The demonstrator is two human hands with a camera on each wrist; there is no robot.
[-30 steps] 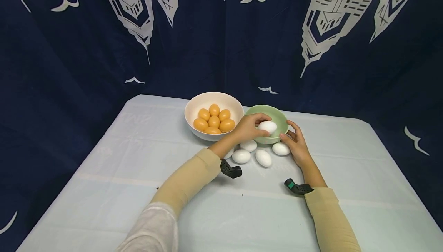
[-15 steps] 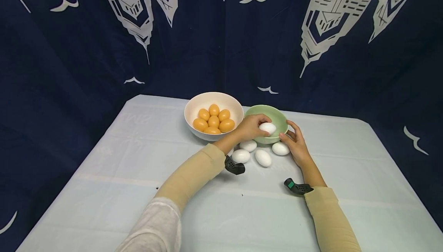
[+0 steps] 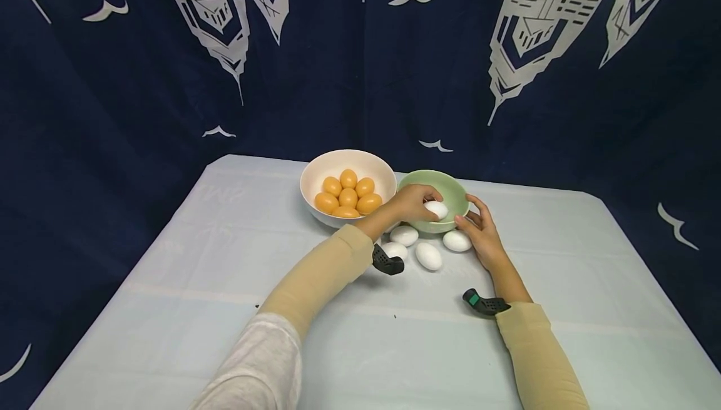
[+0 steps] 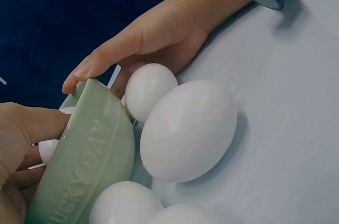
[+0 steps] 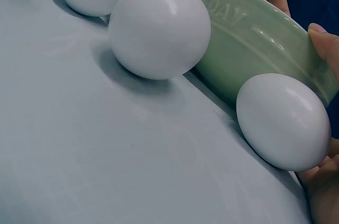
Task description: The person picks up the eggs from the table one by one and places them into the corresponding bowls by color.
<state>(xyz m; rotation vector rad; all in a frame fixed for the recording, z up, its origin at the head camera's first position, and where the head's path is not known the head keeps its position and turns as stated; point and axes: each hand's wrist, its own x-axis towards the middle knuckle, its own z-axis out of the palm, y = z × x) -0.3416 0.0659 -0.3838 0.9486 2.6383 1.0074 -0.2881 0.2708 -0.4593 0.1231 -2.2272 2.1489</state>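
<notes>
My left hand (image 3: 415,202) reaches into the green bowl (image 3: 435,228) and holds a white egg (image 3: 437,210) between thumb and fingers. From the left wrist view, only slivers of that egg (image 4: 48,150) show past the rim. The right hand (image 3: 483,236) grips the bowl's right side; in the left wrist view its thumb (image 4: 87,69) lies on the rim while the other fingers go underneath. Several more white eggs lie on the table just in front of the bowl, among them one egg (image 3: 429,256) in the middle and another egg (image 3: 457,241) near my right hand.
A larger cream bowl (image 3: 315,175) holding several orange-yellow eggs (image 3: 348,198) stands left of the green one, close beside it. Both bowls are near the back edge of the pale-covered table (image 3: 225,235). A dark blue printed curtain (image 3: 360,84) hangs behind.
The left hand's white egg has sunk slightly lower into the green bowl, and the left forearm has shifted a little to the right and forward. My right hand has stayed on the bowl.
</notes>
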